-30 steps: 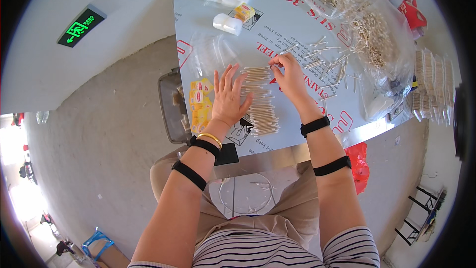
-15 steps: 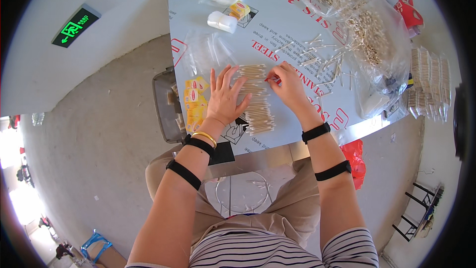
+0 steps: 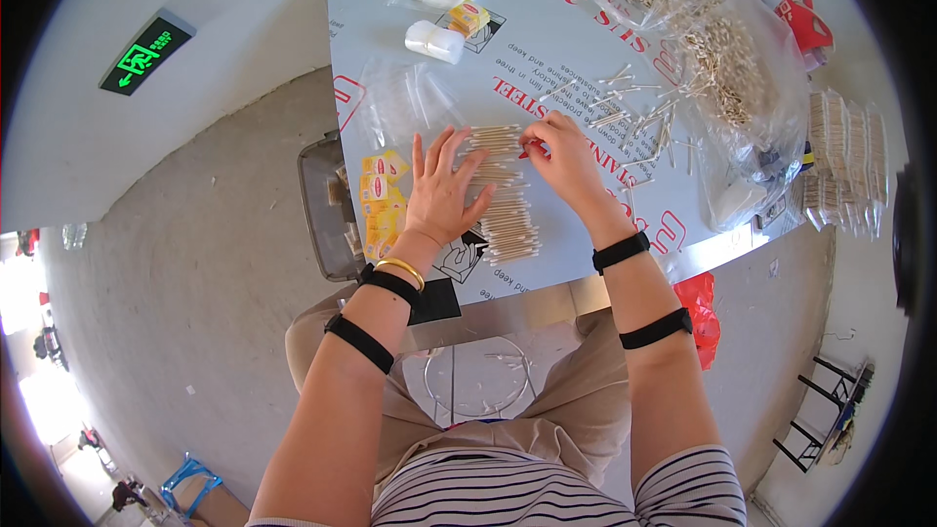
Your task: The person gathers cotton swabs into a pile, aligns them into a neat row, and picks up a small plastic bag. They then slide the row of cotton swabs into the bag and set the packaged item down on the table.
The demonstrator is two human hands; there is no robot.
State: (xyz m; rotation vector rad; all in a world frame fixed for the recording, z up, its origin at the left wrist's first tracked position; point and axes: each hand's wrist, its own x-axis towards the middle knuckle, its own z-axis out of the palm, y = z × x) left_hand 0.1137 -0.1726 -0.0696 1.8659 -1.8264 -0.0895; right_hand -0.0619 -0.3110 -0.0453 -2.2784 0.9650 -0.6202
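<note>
Cotton swabs (image 3: 509, 227) lie side by side in a long row in front of me, their sticks pointing left and right. My left hand (image 3: 441, 193) rests flat with spread fingers along the left ends of the row. At the right ends of the upper swabs, my right hand (image 3: 566, 164) has its thumb and fingers pinched together; what sits between the fingertips is too small to make out. Loose swabs (image 3: 615, 119) are scattered to the right, beside a large clear plastic bag (image 3: 752, 68) full of more swabs.
Clear flat bags (image 3: 400, 107) and yellow printed cards (image 3: 383, 200) lie on the film-covered steel table (image 3: 527, 29). Farther back are rolls of clear bags (image 3: 434, 42) and a small yellow box (image 3: 469, 17). A grey bin (image 3: 317, 205) stands left; packed swab bundles (image 3: 847, 161) are stacked right.
My right hand has moved slightly away from me along the swab ends, its fingers still pinched. The left hand stays in place on the row.
</note>
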